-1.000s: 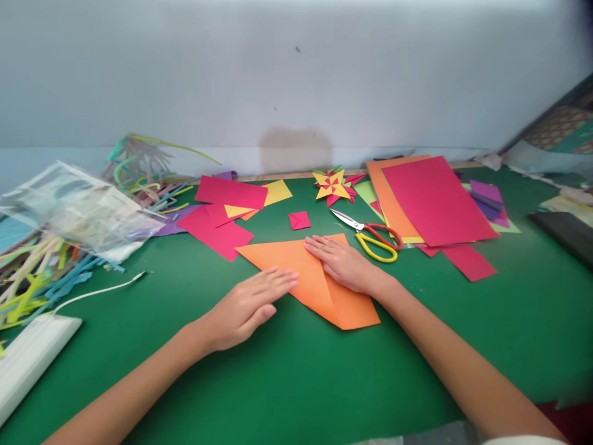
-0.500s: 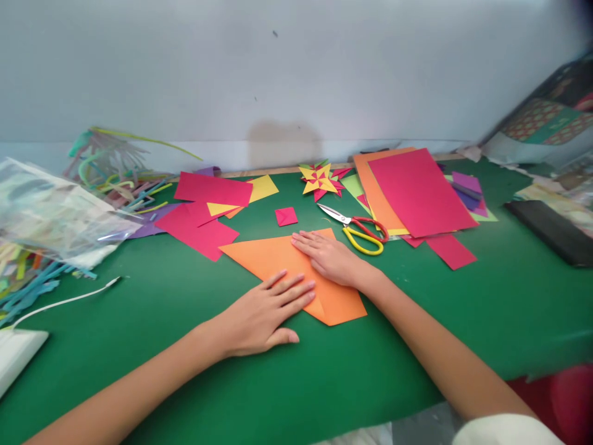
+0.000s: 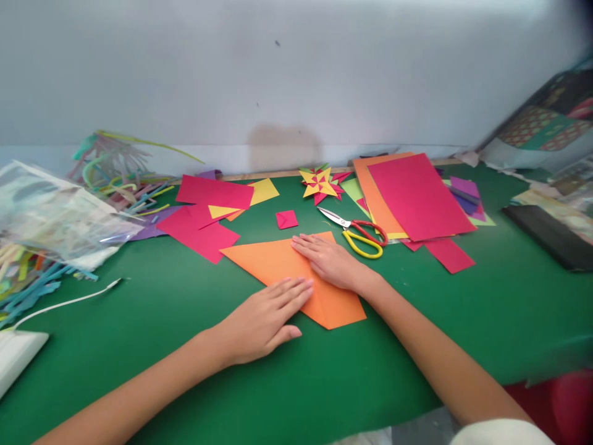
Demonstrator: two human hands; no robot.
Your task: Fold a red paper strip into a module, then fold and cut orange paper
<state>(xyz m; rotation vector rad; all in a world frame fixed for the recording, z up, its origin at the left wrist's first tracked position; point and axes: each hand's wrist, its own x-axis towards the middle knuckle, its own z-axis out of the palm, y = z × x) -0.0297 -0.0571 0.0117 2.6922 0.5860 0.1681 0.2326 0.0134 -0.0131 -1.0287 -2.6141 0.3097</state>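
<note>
The person's left forearm (image 3: 139, 392) and right forearm (image 3: 430, 352) are bare and slim, tapering to narrow wrists. The left hand (image 3: 266, 318) and right hand (image 3: 328, 262) are bare too, with slender fingers and rounded fingertips. Near the right elbow, an off-white sleeve (image 3: 503, 434) shows a curved edge; its fabric is too blurred to tell.

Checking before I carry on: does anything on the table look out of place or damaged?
The left side looks messy: multicolored strips lie tangled, sticking out around a rumpled clear plastic bag. The folded orange paper under the left hand and right hand shows no visible tear.
</note>
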